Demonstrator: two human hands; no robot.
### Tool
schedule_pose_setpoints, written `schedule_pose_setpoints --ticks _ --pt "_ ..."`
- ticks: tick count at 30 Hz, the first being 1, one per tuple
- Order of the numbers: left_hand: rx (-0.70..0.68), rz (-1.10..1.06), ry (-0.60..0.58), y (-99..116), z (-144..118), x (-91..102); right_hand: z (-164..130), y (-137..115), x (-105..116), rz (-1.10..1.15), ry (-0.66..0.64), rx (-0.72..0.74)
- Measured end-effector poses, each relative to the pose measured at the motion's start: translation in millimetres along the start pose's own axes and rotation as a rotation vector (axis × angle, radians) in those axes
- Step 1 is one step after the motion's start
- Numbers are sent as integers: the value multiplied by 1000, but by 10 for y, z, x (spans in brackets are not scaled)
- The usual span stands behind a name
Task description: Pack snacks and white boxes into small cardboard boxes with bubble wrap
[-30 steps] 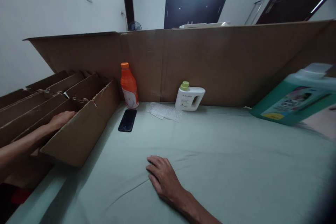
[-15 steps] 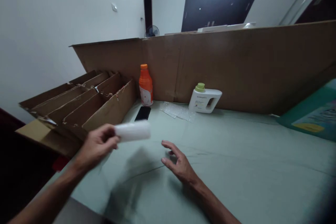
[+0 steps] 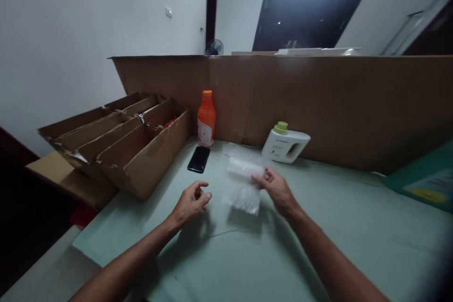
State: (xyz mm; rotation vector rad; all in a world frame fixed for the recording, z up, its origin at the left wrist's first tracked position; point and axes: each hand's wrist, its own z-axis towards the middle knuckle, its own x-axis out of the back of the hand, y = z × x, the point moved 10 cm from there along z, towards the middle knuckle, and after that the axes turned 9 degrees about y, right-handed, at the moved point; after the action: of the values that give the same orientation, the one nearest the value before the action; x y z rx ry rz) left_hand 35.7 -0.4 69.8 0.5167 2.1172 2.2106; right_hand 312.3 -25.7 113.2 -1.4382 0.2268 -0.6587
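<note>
Two hands, one view (head-worn camera).

Change noted: half a second ago the white roll sat in the left hand, held out over the table edge; it now hangs from the right hand [image 3: 278, 188], partly unrolled. The wrap has passed from one hand to the other and is opening out, so the work in hand appears to be getting a sheet ready.

Item 1. Bubble wrap roll [image 3: 244, 184]: translucent white, above the pale green table cover [image 3: 354, 226], in front of the phone and bottles; loose end drooping toward the cloth, blurred.

Item 2. Right hand: forearm reaching in from lower right, thumb and fingertips pinching the roll's right end.

Item 3. Left hand [image 3: 191, 200]: forearm from lower left, fingers curled loosely together, holding nothing, just left of the wrap, not touching it.

Item 4. Surroundings: black phone [image 3: 198, 159], orange bottle [image 3: 206, 118], white jug with green cap [image 3: 286, 144], divided cardboard box [image 3: 130, 151], cardboard screen [image 3: 318, 104] behind.
</note>
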Motion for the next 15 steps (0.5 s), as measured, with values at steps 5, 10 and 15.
schedule_pose_setpoints --ticks 5,10,15 --pt "-106 154 126 -154 464 111 654 -323 379 -182 319 118" --pt "-189 229 170 -248 495 77 486 -811 -372 -296 111 375" --pt "-239 237 175 -272 462 31 418 -1973 -1916 -554 -205 816"
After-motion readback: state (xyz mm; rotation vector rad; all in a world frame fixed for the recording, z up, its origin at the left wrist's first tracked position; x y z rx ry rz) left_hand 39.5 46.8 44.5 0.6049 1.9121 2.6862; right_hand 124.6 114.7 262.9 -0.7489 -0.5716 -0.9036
